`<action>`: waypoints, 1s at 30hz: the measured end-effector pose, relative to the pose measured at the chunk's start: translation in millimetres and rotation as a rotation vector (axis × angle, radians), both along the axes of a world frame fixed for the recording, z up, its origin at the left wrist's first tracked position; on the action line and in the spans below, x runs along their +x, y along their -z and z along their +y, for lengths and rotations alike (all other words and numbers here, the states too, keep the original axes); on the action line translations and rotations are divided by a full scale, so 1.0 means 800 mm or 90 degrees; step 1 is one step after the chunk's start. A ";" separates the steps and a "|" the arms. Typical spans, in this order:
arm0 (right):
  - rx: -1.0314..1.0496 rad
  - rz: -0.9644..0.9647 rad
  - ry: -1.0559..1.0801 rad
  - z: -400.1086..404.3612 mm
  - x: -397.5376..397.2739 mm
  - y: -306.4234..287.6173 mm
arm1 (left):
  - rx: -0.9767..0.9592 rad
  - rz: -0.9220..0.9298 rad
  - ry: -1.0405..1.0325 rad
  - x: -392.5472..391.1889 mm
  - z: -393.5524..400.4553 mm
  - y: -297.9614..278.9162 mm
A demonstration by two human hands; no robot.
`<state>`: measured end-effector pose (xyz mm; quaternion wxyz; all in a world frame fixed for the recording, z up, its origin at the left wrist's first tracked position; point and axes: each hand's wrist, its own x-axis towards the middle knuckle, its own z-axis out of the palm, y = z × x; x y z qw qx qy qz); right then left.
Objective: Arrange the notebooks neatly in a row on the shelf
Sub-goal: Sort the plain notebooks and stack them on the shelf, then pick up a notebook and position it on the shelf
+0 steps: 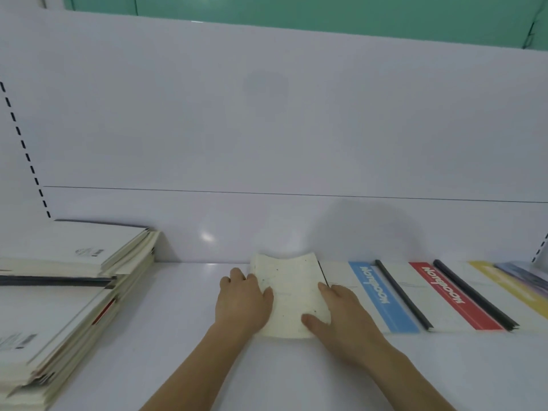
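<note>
Both hands are gripping a cream notebook (pixel 292 295) on the shelf (pixel 192 336): left hand (pixel 243 301) curling round one edge, right hand (pixel 338 315) pinching the other, blue-striped notebook (pixel 382 298) lying just beyond the right hand.

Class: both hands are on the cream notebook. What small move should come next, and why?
Probably slide the cream notebook right, flush beside the blue-striped notebook, and press it flat. Both the left hand and right hand hold it, its far edge bows upward, and the row already runs to its right.
</note>
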<state>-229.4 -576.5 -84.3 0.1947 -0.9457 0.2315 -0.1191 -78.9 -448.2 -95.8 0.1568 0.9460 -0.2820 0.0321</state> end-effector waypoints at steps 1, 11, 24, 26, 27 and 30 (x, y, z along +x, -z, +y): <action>-0.005 0.011 0.002 -0.002 0.001 0.004 | -0.007 0.004 -0.002 0.002 0.002 0.000; -0.083 0.106 -0.076 -0.009 -0.009 -0.002 | 0.068 0.130 0.258 -0.015 0.072 -0.012; -0.064 0.098 -0.068 -0.010 -0.003 -0.006 | 0.097 0.152 0.217 0.004 0.070 -0.023; -0.072 0.088 -0.073 -0.010 -0.005 -0.004 | 0.086 0.153 0.218 0.001 0.071 -0.022; -0.080 0.082 -0.078 -0.010 -0.006 -0.004 | 0.080 0.152 0.222 0.000 0.072 -0.022; -0.093 0.058 -0.083 -0.005 -0.009 -0.003 | 0.032 0.163 0.231 -0.007 0.076 -0.018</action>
